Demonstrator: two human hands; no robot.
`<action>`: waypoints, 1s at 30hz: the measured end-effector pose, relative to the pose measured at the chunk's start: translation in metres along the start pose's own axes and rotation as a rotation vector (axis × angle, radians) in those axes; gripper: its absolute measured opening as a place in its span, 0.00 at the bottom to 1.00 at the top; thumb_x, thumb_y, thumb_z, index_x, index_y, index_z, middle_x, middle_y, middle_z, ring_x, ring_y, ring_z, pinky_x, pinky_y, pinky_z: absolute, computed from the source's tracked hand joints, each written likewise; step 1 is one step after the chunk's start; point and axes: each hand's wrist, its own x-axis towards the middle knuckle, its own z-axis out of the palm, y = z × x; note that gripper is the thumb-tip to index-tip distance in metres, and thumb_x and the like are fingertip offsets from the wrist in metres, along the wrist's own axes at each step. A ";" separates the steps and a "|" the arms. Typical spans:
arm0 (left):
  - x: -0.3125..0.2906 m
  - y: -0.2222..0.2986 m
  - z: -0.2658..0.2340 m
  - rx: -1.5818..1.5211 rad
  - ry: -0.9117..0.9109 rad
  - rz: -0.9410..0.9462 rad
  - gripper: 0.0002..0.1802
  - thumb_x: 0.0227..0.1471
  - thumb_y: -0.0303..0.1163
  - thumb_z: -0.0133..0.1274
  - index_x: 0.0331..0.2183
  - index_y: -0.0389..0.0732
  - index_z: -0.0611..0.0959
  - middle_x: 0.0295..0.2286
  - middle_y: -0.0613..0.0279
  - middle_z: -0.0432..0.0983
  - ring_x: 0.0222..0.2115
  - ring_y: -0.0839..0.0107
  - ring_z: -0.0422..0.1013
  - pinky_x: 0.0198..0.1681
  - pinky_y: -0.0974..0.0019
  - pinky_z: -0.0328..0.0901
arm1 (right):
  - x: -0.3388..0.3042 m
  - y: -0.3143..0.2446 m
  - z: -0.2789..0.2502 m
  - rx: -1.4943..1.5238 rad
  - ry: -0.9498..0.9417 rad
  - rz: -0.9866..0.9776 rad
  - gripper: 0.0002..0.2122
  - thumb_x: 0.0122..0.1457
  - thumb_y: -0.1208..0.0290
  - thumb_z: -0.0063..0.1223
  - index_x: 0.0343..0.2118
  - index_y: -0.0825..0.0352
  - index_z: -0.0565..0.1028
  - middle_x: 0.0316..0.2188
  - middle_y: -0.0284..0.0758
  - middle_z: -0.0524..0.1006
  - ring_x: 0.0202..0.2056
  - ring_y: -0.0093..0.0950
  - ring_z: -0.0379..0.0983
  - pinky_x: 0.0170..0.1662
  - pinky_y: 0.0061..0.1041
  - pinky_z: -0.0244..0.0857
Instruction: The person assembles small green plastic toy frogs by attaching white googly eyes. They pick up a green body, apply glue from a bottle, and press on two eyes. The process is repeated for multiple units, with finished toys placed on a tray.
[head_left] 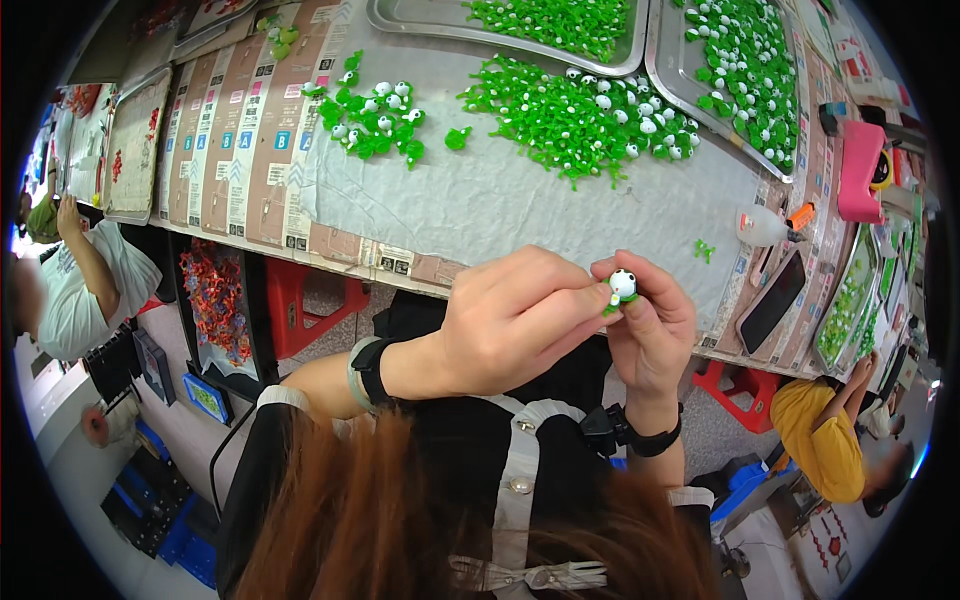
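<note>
Between my fingertips, just over the table's near edge, is a small toy figure [623,284] with a white, black-spotted head and a green body. My left hand [515,318] pinches it from the left, and my right hand [655,325] grips it from the right. Much of its green body is hidden by my fingers. Beyond my hands, a pale cloth [430,210] bears a large heap of green figure parts [545,120], some with white heads. A smaller group of white-headed green figures [375,118] lies to its left. One loose green piece [704,250] rests to the right of my hands.
Metal trays [655,75] of green parts stand at the back. To the right are a white squeeze bottle [762,228], a phone [771,302] and a pink holder [860,172]. Red stools [312,308] are under the table. Other people sit far left and right.
</note>
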 end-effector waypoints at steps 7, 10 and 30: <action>-0.004 -0.003 0.002 -0.008 -0.001 -0.003 0.15 0.25 0.21 0.58 0.25 0.37 0.74 0.19 0.62 0.67 0.17 0.72 0.64 0.16 0.74 0.59 | 0.000 0.001 0.002 0.050 0.015 0.001 0.13 0.49 0.79 0.41 0.39 0.76 0.64 0.37 0.44 0.67 0.38 0.27 0.64 0.41 0.22 0.58; 0.001 0.001 -0.002 -0.192 -0.088 -0.259 0.13 0.30 0.21 0.56 0.26 0.36 0.74 0.21 0.62 0.68 0.19 0.74 0.65 0.20 0.75 0.61 | -0.001 0.001 -0.001 0.002 0.068 -0.020 0.12 0.48 0.80 0.43 0.37 0.75 0.65 0.34 0.41 0.68 0.36 0.26 0.65 0.40 0.20 0.59; 0.005 0.005 -0.010 -0.985 -0.129 -1.056 0.06 0.44 0.22 0.45 0.28 0.30 0.73 0.26 0.59 0.70 0.28 0.77 0.67 0.32 0.75 0.65 | -0.004 -0.003 0.011 -0.561 0.250 -0.211 0.07 0.42 0.82 0.51 0.28 0.74 0.70 0.26 0.36 0.70 0.25 0.19 0.65 0.27 0.13 0.58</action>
